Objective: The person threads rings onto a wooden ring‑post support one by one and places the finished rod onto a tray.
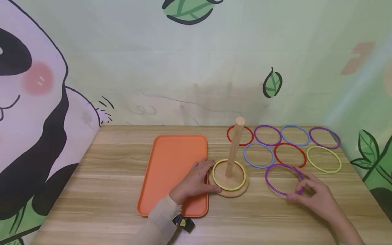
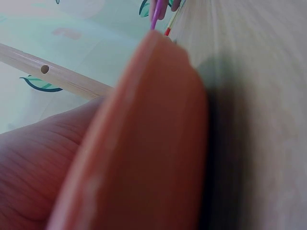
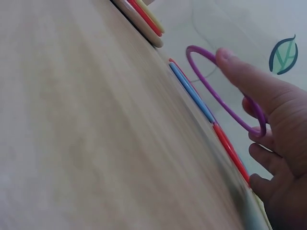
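Note:
My right hand (image 1: 316, 197) pinches a purple ring (image 1: 283, 164) between thumb and fingers, tilted and raised off the table in the right wrist view. My left hand (image 1: 196, 180) lies at the left side of a round wooden base (image 1: 234, 194), its thumb at the front edge and fingers at the back. From that base rises a wooden peg (image 1: 235, 146). Around the peg's foot lies a yellow ring (image 1: 229, 189), with a red ring (image 3: 151, 21) just beneath it. The left wrist view is mostly filled by a tray's side.
An orange tray (image 1: 171, 163) lies under my left forearm. Behind and right of the peg, several red, blue, purple and yellow rings lie flat, among them a blue ring (image 1: 259, 167) and a yellow ring (image 1: 324, 172). A printed wall (image 1: 137, 68) stands behind the table.

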A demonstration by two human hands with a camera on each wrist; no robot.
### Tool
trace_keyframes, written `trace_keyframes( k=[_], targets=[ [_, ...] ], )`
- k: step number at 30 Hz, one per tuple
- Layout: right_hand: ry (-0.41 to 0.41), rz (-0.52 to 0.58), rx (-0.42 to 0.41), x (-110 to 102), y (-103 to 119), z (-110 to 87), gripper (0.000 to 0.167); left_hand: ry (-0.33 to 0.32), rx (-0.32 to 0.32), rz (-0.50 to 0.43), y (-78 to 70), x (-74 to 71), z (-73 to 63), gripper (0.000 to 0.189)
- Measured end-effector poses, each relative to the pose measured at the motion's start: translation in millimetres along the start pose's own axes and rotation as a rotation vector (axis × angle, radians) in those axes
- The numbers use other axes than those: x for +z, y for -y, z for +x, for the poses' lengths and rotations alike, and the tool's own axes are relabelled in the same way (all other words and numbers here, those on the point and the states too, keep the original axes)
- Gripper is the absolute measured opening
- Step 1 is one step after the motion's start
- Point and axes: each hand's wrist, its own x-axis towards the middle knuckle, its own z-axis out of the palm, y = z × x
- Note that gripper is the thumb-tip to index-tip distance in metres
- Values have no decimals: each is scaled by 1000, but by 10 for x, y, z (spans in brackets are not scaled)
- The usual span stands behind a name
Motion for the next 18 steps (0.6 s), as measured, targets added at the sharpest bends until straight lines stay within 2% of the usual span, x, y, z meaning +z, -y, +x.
trace_keyframes(
  k=[6, 18],
  targets=[
    [1, -22, -6, -19, 56, 51, 35, -3, 3, 1, -1, 8, 4, 96],
    [-9, 102, -13, -55, 231, 179, 34, -6, 9, -2, -13, -6, -10, 94]
  ],
)
